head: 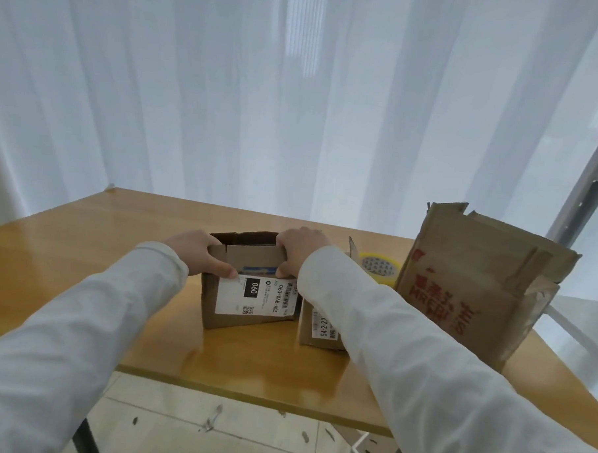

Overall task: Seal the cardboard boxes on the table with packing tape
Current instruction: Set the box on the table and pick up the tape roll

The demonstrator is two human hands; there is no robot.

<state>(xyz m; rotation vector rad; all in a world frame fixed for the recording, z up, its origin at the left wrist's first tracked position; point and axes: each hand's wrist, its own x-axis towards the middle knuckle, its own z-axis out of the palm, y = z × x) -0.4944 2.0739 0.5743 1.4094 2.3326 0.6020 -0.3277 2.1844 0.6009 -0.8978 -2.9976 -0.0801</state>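
White sleeves are filling the lower frame, both arms reaching in toward a small box [250,286] sitting at about 12 o'clock from the table's [84,251] near edge. Left hand [200,253] is gripping the box's top left corner, thumb curled down over the shipping label [253,294], fingers wrapped over the rim. Right hand [298,250] is gripping the top right corner, fingers curled over the rim as well.

Step, as judged: folding the top flaps shut before taping. To do it well, both short flaps should be going down first, then the long ones meeting flush at the middle seam, one hand pinning them flat while the other is reaching for the tape roll [379,267], lying at 2 o'clock of the box, behind the right forearm.

Box looks: brown, worn, top open with dark inside showing, near flap bent inward, white label with barcode on the front face. Second box [320,326] is sitting just beside it at 4 o'clock, mostly hidden by the right arm. Tall box [476,289] with red print is standing at 3 o'clock, flaps ragged and open, near the table's right edge.
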